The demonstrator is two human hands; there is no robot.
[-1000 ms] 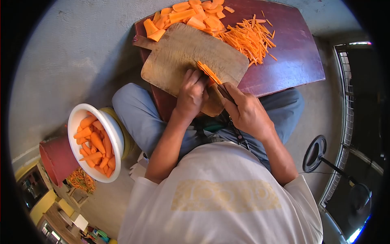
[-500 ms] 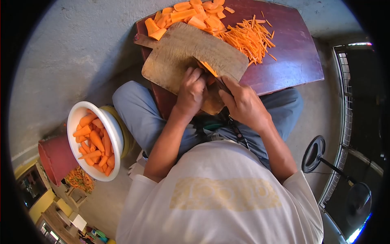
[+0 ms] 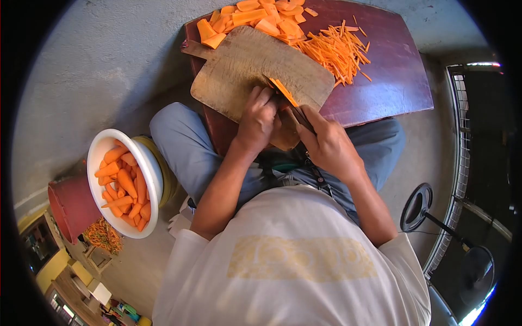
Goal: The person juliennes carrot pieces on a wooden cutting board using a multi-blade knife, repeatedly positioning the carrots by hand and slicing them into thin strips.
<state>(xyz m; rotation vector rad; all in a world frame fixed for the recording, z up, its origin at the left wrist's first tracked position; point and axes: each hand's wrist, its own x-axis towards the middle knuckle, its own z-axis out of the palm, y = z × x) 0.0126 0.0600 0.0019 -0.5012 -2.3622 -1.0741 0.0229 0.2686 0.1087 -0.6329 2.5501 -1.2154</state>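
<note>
A wooden cutting board (image 3: 239, 70) lies across the dark red table. My right hand (image 3: 333, 140) is closed round the handle of a knife (image 3: 298, 115), its blade pointing up and left over the board. Thin carrot strips (image 3: 284, 91) lie along the blade. Beside the blade, my left hand (image 3: 259, 118) has its fingers curled down on a piece of carrot (image 3: 283, 110), mostly hidden by the hand and knife. Carrot slices (image 3: 261, 16) are heaped past the board's far edge, and a pile of carrot sticks (image 3: 340, 51) lies to their right.
A white bowl (image 3: 154, 187) of whole peeled carrots stands at the left of my knee. Behind it are a red bucket (image 3: 73, 209) and a heap of carrot scraps (image 3: 103, 237) on the floor. A black stand fan (image 3: 416, 209) stands at right. The table (image 3: 397, 76) meets the wall.
The carrot strips at the blade have shifted slightly as the knife moves at the carrot. Both hands keep their grip, and the whole view has tilted a little.
</note>
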